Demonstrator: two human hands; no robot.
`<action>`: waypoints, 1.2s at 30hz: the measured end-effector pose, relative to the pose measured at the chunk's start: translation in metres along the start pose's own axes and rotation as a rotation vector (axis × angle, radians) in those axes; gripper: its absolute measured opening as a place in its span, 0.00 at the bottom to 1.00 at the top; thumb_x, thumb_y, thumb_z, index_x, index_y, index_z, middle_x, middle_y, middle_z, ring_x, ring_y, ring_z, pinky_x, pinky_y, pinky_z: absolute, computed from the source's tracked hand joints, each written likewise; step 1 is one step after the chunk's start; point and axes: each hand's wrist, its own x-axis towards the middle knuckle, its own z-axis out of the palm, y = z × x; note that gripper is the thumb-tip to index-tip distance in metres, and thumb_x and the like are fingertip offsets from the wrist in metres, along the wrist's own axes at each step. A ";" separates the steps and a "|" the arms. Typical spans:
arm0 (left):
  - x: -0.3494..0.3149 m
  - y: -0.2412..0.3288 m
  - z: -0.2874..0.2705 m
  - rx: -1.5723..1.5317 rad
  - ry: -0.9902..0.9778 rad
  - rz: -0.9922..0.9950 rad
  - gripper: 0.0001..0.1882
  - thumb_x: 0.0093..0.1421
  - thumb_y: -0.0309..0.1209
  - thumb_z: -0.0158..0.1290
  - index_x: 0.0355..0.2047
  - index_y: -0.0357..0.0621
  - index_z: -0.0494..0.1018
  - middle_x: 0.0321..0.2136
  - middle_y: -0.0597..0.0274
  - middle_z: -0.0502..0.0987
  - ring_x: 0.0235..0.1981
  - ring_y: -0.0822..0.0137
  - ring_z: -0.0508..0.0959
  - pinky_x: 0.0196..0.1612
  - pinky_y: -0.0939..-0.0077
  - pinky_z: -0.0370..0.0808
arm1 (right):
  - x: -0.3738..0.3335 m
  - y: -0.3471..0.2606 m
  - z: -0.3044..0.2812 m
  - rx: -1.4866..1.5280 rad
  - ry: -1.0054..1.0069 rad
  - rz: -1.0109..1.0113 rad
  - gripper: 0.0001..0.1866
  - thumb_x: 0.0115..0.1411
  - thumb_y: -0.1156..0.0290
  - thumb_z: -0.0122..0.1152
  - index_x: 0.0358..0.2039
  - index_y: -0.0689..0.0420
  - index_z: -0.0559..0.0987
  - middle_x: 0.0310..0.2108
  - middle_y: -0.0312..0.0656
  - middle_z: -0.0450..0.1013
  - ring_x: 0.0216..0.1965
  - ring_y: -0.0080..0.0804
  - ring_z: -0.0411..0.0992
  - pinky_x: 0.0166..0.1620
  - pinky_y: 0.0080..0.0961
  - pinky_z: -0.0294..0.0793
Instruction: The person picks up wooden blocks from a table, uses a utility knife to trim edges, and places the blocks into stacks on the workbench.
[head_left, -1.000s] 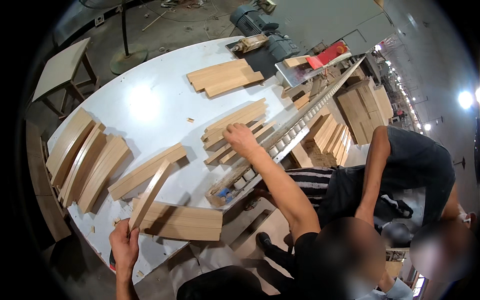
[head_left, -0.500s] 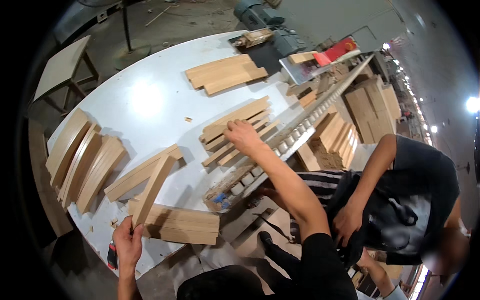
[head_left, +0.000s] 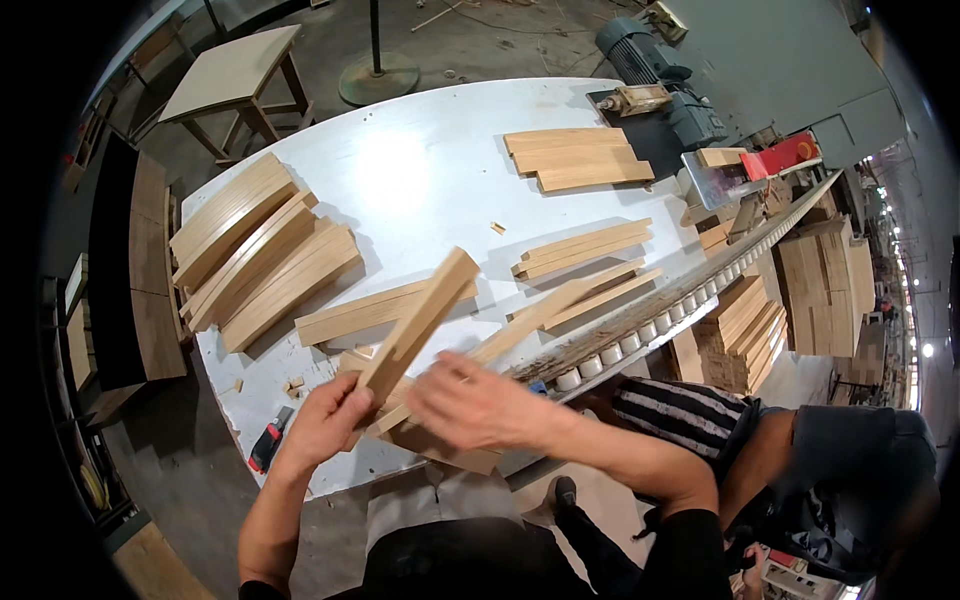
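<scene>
My left hand [head_left: 332, 418] grips one end of a pale wooden strip [head_left: 420, 325], which slants up and away over the table. Beside it, my right hand [head_left: 465, 400], slightly blurred, is closed on a second, thinner wooden strip [head_left: 530, 315] that runs out to the far right. Below both hands lies a stack of wooden pieces [head_left: 470, 458], mostly covered by them. Another strip [head_left: 350, 315] rests on the table behind the left hand's piece. Several more strips [head_left: 590, 245] lie right of centre. A red and black utility knife [head_left: 270, 440] is by my left wrist.
Curved wooden pieces [head_left: 265, 245] stand in rows at the left of the white table [head_left: 420, 150]. Flat boards [head_left: 580, 158] lie at the back, near a motor [head_left: 640, 50]. A roller rail [head_left: 660, 325] borders the right side; a person [head_left: 850, 470] is beyond it.
My right hand has come from the strips at right centre toward my left hand, bringing a wooden strip. My left hand still holds its strip. The view has turned, shifting the table.
</scene>
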 end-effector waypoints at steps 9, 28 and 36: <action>-0.048 0.001 -0.053 0.580 0.057 0.100 0.28 0.51 0.29 0.60 0.53 0.40 0.69 0.43 0.42 0.77 0.45 0.42 0.76 0.46 0.59 0.74 | 0.083 -0.047 0.039 0.295 0.122 0.118 0.23 0.48 0.69 0.60 0.46 0.64 0.75 0.44 0.47 0.72 0.46 0.44 0.71 0.53 0.41 0.69; 0.040 -0.045 -0.191 1.210 0.620 0.434 0.29 0.50 0.25 0.60 0.55 0.41 0.68 0.46 0.47 0.71 0.47 0.44 0.73 0.49 0.57 0.73 | -0.061 -0.148 0.078 0.239 0.043 1.024 0.38 0.49 0.69 0.70 0.60 0.66 0.65 0.58 0.57 0.65 0.57 0.56 0.64 0.61 0.49 0.60; 0.001 -0.078 -0.105 0.915 0.107 0.757 0.50 0.44 0.37 0.71 0.66 0.41 0.58 0.64 0.43 0.60 0.64 0.42 0.63 0.65 0.57 0.63 | -0.119 -0.181 0.131 0.831 0.898 1.516 0.37 0.71 0.52 0.43 0.69 0.65 0.50 0.71 0.53 0.48 0.71 0.45 0.46 0.71 0.38 0.43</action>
